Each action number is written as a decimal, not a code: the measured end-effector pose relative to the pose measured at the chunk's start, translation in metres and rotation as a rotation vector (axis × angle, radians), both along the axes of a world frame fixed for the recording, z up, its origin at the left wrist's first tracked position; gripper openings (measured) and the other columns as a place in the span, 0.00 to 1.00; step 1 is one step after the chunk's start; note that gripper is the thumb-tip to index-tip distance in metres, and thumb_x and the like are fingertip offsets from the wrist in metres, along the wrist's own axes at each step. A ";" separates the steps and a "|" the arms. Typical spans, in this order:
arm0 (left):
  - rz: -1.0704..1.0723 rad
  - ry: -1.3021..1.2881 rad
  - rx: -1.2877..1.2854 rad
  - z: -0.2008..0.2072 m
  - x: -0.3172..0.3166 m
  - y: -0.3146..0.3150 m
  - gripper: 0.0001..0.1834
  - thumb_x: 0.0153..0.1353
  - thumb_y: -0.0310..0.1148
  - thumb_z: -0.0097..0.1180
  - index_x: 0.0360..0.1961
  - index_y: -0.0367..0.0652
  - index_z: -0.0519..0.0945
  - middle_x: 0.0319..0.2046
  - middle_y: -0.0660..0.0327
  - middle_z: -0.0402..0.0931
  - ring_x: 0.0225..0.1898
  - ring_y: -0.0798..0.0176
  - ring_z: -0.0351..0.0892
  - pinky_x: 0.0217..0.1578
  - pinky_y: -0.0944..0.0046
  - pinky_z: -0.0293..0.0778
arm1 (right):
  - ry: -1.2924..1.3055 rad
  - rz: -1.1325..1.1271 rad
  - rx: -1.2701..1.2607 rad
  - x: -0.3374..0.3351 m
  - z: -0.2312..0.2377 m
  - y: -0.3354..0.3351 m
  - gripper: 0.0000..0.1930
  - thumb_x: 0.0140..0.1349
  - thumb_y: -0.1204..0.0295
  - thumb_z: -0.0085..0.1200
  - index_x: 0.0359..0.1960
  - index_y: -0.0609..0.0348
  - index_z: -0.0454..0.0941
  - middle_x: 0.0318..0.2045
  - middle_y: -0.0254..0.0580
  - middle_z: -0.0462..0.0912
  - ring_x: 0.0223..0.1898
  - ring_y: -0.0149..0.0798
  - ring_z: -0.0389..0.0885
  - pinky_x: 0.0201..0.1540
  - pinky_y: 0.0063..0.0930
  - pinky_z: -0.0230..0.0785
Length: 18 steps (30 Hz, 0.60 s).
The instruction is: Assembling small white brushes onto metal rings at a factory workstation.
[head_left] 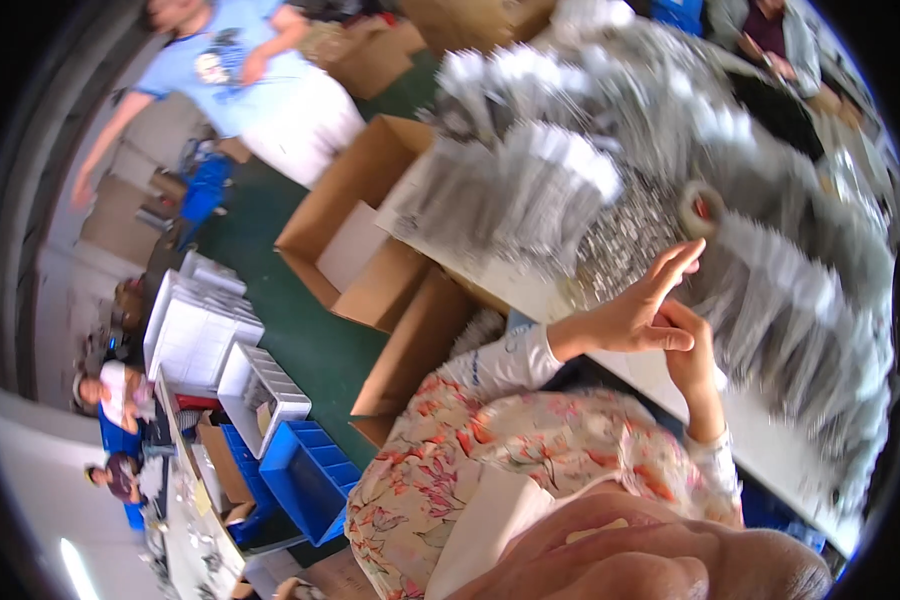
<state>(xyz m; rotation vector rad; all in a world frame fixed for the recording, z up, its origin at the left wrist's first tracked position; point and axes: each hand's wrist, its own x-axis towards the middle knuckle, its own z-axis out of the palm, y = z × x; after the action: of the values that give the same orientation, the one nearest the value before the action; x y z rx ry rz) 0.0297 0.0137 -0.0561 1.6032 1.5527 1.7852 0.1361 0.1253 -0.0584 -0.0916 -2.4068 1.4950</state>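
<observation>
Both my hands are raised close together over the near edge of the pale table, and they overlap. My left hand comes in from the left, fingers stretched out and apart, with nothing seen in it. Against its far side lies my right hand, whose fingertips are partly hidden behind the left. Beyond the hands sits a heap of small shiny loose pieces. Near it is a roll of tape with a red core. Bundles of clear, thin plastic-looking pieces stand to the right, blurred.
More clear bundles cover the table's far part. Open cardboard boxes stand to the left, beside the green floor. Lower left are blue bins and white crates. A person in a blue shirt stands upper left; others appear farther off.
</observation>
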 end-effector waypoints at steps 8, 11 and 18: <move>0.066 0.250 -0.123 -0.016 0.006 -0.039 0.08 0.51 0.28 0.62 0.32 0.40 0.76 0.29 0.59 0.75 0.32 0.59 0.75 0.35 0.64 0.70 | -0.378 0.333 -0.482 0.023 0.003 0.019 0.08 0.63 0.72 0.48 0.34 0.65 0.76 0.23 0.33 0.76 0.26 0.25 0.72 0.29 0.21 0.65; 0.160 0.440 0.013 -0.030 0.025 -0.041 0.09 0.51 0.31 0.62 0.30 0.41 0.76 0.28 0.60 0.75 0.29 0.58 0.74 0.31 0.63 0.70 | -0.542 0.429 -0.696 0.029 -0.012 0.020 0.09 0.63 0.71 0.48 0.36 0.65 0.76 0.22 0.32 0.76 0.25 0.25 0.73 0.29 0.20 0.66; 0.351 0.366 -0.248 -0.070 0.024 -0.040 0.07 0.51 0.27 0.60 0.31 0.41 0.76 0.25 0.57 0.75 0.24 0.56 0.74 0.25 0.61 0.71 | -0.390 0.140 0.237 0.062 -0.035 0.036 0.05 0.54 0.76 0.51 0.30 0.62 0.77 0.24 0.39 0.80 0.27 0.36 0.79 0.29 0.28 0.69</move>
<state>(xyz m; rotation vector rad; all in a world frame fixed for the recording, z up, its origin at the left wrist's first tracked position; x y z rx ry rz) 0.0537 -0.0258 -0.1262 1.6797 2.2431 1.4210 0.1982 0.1614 -0.0938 -0.1804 -2.9390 1.3352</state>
